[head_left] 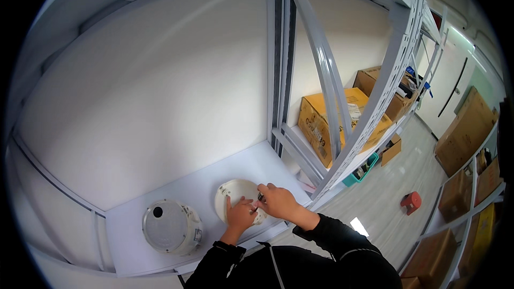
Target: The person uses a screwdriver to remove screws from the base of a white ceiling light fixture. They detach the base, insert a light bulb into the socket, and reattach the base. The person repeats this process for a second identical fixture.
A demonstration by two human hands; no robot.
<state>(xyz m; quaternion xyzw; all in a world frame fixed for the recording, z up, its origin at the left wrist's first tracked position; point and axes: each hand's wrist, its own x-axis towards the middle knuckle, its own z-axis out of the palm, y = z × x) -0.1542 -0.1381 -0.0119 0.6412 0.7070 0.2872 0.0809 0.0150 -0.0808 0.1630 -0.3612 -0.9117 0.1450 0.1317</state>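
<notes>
A round, shallow off-white part (pixel 224 187), like a cover or dish, lies on the shelf in front of me. My left hand (pixel 242 214) rests on it with the index finger stretched out and the other fingers pointing right. From the right, my right hand (pixel 279 202) reaches over its edge, fingers closed round a small dark tool (pixel 261 196) whose lower end points down at the part. The fingers hide most of that tool, so its kind is unclear. To the left stands a white drum-shaped housing (pixel 170 230) with a black round hole in its top.
The white shelf board (pixel 128 241) ends at a grey metal post (pixel 369 112) on my right. Beyond it are a yellow carton (pixel 316 123), a teal basket (pixel 361 174) and a red stool (pixel 411 202) on the floor. More cartons (pixel 433 257) fill racks at far right.
</notes>
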